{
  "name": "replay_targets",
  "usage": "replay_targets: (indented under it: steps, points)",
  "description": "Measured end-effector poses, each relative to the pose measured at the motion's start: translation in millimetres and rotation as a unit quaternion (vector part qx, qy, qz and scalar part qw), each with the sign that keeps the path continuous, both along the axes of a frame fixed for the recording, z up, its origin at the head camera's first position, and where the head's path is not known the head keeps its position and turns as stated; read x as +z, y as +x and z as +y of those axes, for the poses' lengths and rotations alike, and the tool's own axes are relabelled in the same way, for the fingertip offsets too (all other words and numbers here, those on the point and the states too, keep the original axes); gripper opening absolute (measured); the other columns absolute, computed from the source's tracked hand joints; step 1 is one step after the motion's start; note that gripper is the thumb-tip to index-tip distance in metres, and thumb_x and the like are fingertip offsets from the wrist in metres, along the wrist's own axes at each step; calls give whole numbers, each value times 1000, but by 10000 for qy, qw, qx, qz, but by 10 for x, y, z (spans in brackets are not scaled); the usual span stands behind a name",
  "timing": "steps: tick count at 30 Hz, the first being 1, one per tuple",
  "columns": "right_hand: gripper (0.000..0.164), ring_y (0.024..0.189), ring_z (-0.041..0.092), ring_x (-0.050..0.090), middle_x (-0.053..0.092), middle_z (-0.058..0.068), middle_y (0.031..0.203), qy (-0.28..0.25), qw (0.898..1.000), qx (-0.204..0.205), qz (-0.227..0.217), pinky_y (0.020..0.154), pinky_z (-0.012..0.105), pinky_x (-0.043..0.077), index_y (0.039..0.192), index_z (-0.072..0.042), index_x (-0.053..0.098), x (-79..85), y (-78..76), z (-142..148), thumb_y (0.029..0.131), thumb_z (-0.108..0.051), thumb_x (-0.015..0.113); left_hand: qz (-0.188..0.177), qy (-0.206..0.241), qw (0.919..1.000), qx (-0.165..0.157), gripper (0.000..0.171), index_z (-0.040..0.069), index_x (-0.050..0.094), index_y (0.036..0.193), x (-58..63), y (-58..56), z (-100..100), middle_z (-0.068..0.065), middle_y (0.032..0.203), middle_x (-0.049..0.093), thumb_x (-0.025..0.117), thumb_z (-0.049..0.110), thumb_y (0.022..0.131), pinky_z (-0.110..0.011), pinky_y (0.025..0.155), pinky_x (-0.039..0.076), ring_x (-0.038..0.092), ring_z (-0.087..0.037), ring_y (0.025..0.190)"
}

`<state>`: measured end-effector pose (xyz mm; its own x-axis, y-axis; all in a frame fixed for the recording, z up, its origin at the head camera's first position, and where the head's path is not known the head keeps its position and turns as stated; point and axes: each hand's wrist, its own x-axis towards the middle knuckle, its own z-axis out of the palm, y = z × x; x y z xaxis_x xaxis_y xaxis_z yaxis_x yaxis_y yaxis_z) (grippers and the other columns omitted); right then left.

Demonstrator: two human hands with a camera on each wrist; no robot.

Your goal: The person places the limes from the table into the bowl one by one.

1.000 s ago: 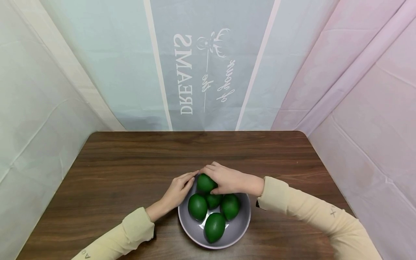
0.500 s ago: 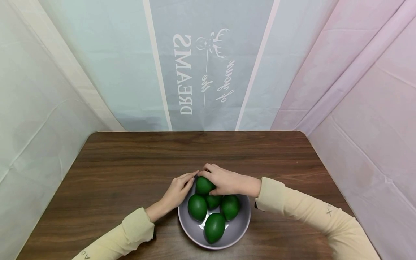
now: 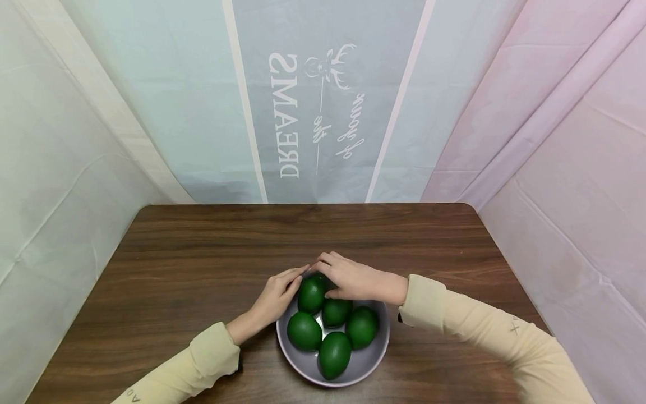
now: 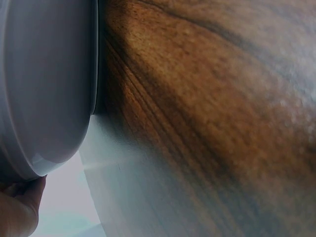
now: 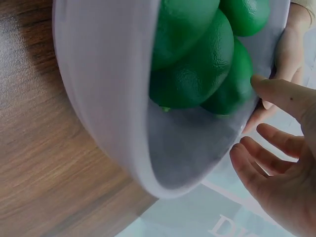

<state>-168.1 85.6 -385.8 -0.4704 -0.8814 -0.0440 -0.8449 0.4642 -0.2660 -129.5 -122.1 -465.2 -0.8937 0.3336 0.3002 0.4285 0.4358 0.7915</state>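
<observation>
A grey bowl [image 3: 359, 367] stands on the table with several green limes inside. My right hand [image 3: 353, 279] hovers over its back rim, fingers spread and loosely bent, with nothing in them. Its thumb tip lies close to the back-left lime [image 3: 311, 293] and the middle lime [image 3: 336, 312]; whether it touches either is unclear. My left hand [image 3: 272, 300] rests against the bowl's left rim with fingers fairly straight. In the right wrist view the right hand [image 5: 279, 153] appears apart from the limes [image 5: 197, 69]. The left wrist view shows the bowl's outer wall [image 4: 47, 84] and some fingers.
The dark wooden table [image 3: 202, 241] surrounds the bowl. Behind it hangs a pale blue cloth [image 3: 328, 112] with white lettering. Light cloth walls [image 3: 565, 185] flank the table on both sides.
My right hand has let go of the back lime, which now lies lower at the bowl's back left. The other limes have shifted slightly. My left hand has stayed in place.
</observation>
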Motion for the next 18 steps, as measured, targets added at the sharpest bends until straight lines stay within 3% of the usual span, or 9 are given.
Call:
replay_targets:
  steps: [18]
  points:
    - [42,108,22,50,54,7,116,-249,9976,-611,-222,88,35,45,121,-2,52,59,-79,284,86,-21,64,258,41,9997,18,30,2,58,122,-23,-17,11,-10,119,60,48,11,95,-37,91,45,54,-19,112]
